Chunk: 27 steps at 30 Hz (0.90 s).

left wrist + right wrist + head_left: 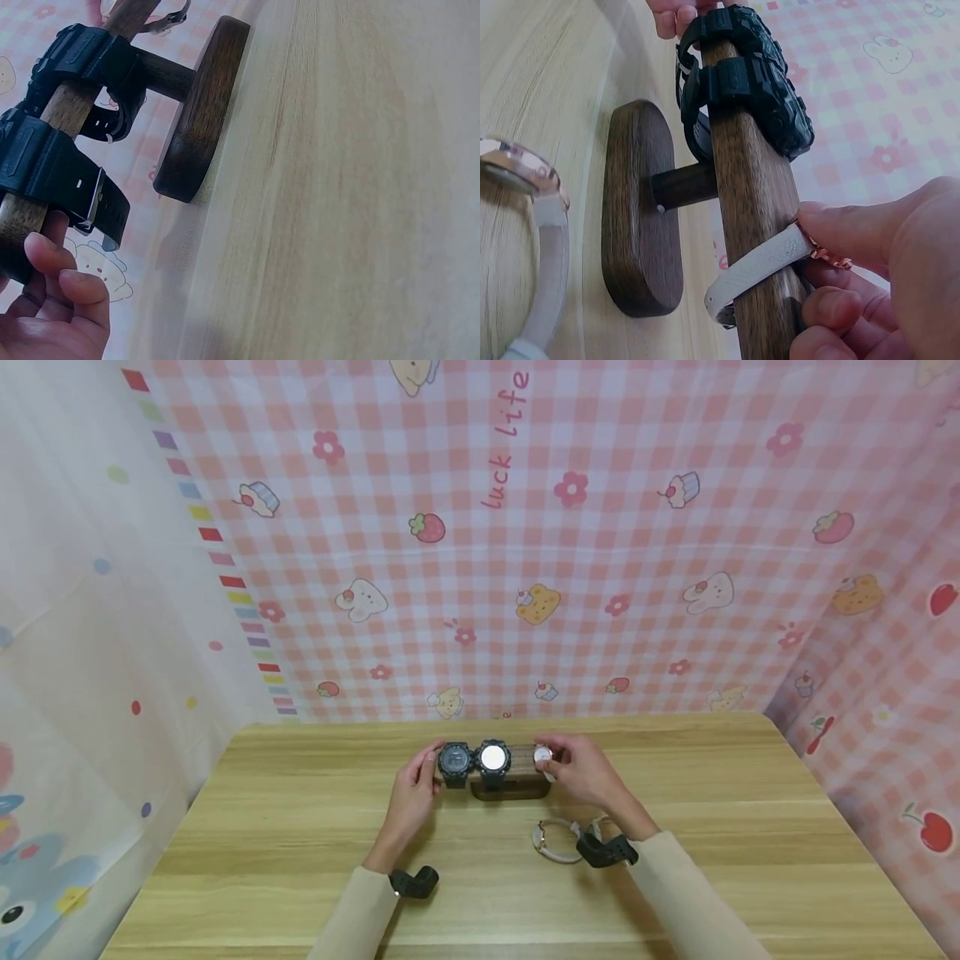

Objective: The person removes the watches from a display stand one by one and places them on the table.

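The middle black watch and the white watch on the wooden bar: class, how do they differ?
The middle black watch has a broad dark strap; the white watch has a slim white one. The right hand holds the white watch, while no hand touches the middle black watch. Both sit around the wooden bar.

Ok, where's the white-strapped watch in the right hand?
Right wrist view: the white-strapped watch sits low centre, strap across the brown wooden bar, below two bulky black watches.
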{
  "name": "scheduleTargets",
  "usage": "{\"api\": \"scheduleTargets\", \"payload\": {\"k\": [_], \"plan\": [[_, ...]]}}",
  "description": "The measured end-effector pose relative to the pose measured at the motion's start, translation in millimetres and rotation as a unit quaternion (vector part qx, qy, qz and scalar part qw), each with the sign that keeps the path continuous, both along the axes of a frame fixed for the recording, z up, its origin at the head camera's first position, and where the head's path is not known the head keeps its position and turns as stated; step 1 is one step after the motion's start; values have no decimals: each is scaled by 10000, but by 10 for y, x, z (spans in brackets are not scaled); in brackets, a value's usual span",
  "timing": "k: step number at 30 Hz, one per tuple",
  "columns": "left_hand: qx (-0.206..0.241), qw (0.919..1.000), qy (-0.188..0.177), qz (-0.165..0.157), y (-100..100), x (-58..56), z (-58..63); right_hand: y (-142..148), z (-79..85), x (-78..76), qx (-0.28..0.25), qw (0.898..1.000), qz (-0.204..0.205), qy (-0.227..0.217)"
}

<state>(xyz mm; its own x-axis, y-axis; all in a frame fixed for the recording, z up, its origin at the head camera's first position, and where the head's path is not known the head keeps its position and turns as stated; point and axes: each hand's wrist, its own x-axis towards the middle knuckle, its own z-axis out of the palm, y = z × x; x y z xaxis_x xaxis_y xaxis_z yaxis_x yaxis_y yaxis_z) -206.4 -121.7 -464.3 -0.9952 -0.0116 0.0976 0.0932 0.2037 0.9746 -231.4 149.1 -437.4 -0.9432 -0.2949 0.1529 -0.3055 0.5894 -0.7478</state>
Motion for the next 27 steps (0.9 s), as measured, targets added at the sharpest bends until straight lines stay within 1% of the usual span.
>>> {"api": "scheduleTargets", "payload": {"k": [4, 9, 15, 27], "plan": [[-45, 10000, 17, 14, -1, 1, 7, 44, -9, -3, 27, 10000, -43, -12], [-57, 10000, 11, -15, -8, 2, 18, 91, -22, 1, 29, 9999, -63, 77], [-82, 9999, 86, -17, -4, 10, 38, 153, -23, 9, 21, 9998, -142, 132], [-4, 10000, -51, -28, 4, 12, 37, 296, -28, 34, 52, 9995, -277, 159]]}}
